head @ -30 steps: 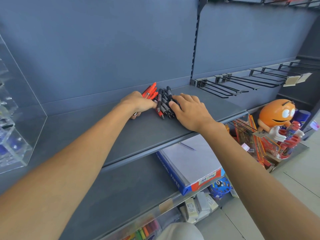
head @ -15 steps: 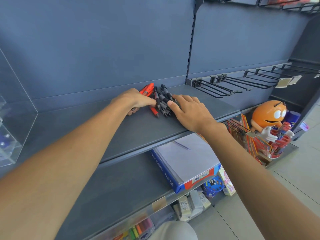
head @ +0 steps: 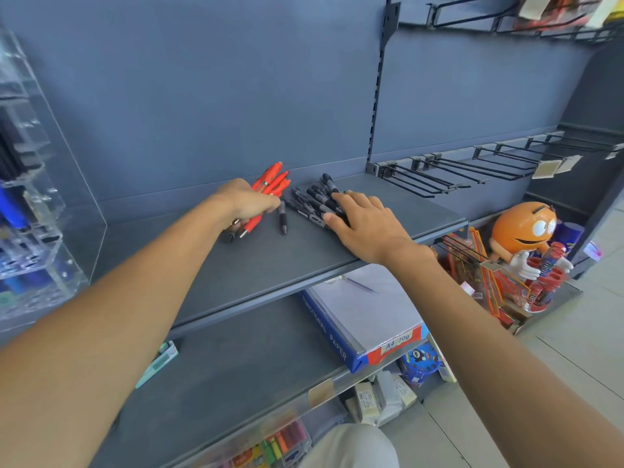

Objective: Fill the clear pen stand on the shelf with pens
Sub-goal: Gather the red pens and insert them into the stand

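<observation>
Red pens point(head: 273, 182) now sit split from black pens point(head: 312, 197), clutched in left grip point(head: 246, 204), right grip point(head: 364, 228) flat; pen stand point(head: 33, 231) far left awaits.

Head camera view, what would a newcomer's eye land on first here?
On the grey shelf in the middle, the left hand grips a bundle of red pens, and the right hand rests on a pile of dark pens beside them. At the lower right stands a bright orange cartoon figure.
</observation>
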A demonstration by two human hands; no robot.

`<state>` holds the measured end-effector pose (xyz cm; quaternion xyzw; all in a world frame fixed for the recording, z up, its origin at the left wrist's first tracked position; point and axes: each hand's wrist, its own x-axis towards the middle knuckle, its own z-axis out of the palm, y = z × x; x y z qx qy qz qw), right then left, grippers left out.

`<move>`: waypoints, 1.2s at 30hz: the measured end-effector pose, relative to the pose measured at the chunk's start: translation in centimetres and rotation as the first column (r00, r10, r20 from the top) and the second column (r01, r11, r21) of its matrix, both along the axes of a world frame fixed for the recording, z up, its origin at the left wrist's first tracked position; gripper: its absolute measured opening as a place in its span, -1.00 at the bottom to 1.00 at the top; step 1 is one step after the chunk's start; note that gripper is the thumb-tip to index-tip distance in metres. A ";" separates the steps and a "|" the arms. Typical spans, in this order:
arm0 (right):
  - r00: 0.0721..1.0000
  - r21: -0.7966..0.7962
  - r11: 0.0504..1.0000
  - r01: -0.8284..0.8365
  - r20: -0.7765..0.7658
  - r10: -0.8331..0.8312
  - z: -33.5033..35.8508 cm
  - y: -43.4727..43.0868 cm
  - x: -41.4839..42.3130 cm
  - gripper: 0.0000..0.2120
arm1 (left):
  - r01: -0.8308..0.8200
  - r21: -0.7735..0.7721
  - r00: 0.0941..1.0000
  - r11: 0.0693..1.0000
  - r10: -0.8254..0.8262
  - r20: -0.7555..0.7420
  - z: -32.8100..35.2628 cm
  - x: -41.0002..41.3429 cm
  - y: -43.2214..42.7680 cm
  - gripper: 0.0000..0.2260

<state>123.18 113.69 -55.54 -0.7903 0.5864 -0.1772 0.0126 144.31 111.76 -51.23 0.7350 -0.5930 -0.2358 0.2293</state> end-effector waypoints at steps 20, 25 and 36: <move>0.979 -0.111 0.976 -0.188 0.053 0.195 1.4 4.0 9.9 -0.51 | 0.115 -0.252 0.457 0.961 -0.277 -0.846 -0.7 9.1 9.4 -0.89; 0.969 -0.124 0.966 -0.226 0.074 0.236 1.4 4.3 11.6 -0.54 | 0.030 -0.445 0.475 0.895 -0.405 -0.782 -2.1 9.6 10.7 -0.82; 0.932 -0.099 0.956 -0.276 0.216 0.291 1.6 4.5 14.1 -0.56 | 0.051 -0.391 0.548 0.919 -0.354 -0.758 -3.5 10.1 11.8 -0.78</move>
